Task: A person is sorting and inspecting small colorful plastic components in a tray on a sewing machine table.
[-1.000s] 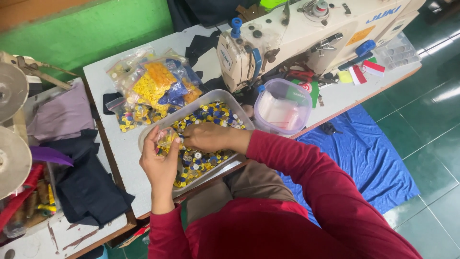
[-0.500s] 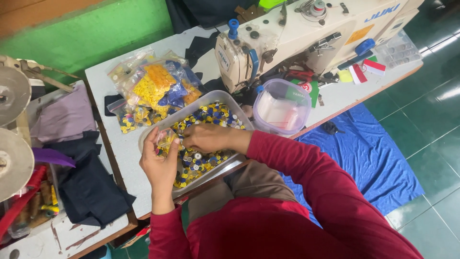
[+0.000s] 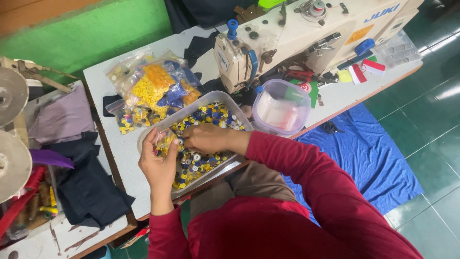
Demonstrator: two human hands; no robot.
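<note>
Both red-sleeved arms reach forward, the left hand (image 3: 160, 160) raised with palm turned inward and fingers (image 3: 152, 140) curled, the right hand (image 3: 207, 138) palm-down beside it, fingertips nearly meeting.

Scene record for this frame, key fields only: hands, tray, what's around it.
left hand: holds a small clear bag over the tray, fingers closed on it
right hand: in the tray, on the buttons
tray: clear, on the white table, full of yellow, blue and white buttons
behind tray: button bags
right of tray: clear tub, purple rim
back: sewing machine
</note>
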